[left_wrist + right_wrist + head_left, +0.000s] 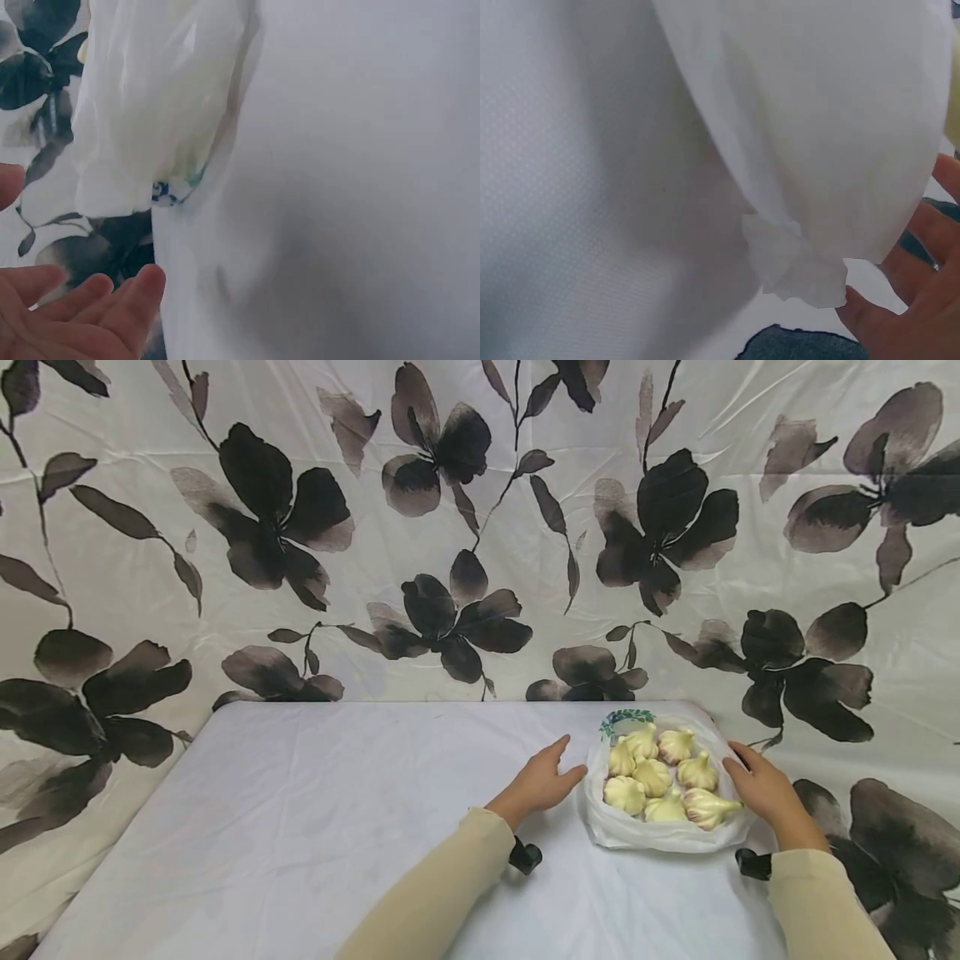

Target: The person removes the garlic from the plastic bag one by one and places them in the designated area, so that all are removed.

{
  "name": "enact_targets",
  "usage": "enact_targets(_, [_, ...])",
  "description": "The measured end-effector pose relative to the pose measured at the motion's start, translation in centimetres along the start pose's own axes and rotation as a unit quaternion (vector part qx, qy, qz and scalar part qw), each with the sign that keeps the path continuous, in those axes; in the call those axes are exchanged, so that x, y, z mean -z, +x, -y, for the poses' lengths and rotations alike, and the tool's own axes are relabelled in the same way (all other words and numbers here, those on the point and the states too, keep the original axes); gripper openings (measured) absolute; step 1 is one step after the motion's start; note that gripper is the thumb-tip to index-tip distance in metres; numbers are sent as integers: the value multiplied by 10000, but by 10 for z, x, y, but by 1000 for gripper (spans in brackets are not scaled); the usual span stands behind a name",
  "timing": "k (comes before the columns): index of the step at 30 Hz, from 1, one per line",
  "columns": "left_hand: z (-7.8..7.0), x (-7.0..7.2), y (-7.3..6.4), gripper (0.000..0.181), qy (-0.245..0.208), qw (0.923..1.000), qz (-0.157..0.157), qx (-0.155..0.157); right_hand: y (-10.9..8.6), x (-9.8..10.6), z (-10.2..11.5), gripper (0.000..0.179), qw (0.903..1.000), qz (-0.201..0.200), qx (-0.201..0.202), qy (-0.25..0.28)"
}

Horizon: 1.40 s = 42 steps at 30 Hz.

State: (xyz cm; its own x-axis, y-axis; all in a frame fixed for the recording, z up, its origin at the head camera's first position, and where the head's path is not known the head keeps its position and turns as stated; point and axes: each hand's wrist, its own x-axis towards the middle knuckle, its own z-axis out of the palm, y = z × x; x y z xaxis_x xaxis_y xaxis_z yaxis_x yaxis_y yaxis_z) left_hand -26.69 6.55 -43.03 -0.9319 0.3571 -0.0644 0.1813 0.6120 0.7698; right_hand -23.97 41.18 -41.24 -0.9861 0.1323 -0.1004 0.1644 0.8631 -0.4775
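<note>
Head view shows the left hand (538,785) with thumb and fingers spread wide, holding nothing. Just to its right is a white plastic bag (667,839), its mouth spread open around pale garlic bulbs (652,777), with a leafy green print (626,720) ahead of the left hand, at the bag's far corner. The right hand (772,797) is at the bag's other side, so the garlic lies between the two hands; its fingers are loosely spread, and the right wrist view shows its thumb touching a gathered corner of plastic. The white table (300,818) stretches out left of the left hand; flowered cloth (442,527) hangs beyond both hands.
</note>
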Motion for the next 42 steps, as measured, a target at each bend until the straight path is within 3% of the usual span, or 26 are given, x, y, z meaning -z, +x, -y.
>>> enact_targets(9, [0,-26,2,68,-793,9966,163,120,1,-4,-4,72,9994,230,-201,169])
enact_targets(15, [-5,-36,4,70,-1246,9921,103,128,0,-6,-3,70,9994,228,-194,199])
enact_targets(22, [-7,-43,7,69,-1287,9915,122,145,1,-6,-6,62,9991,40,-210,358])
enact_targets(30, [-7,-47,5,68,-1042,9945,-52,-67,1,-11,-12,51,9986,-437,-89,266])
enact_targets(42, [-3,-42,0,68,-1011,9948,-125,-84,-3,-13,-10,50,9972,-623,-99,410])
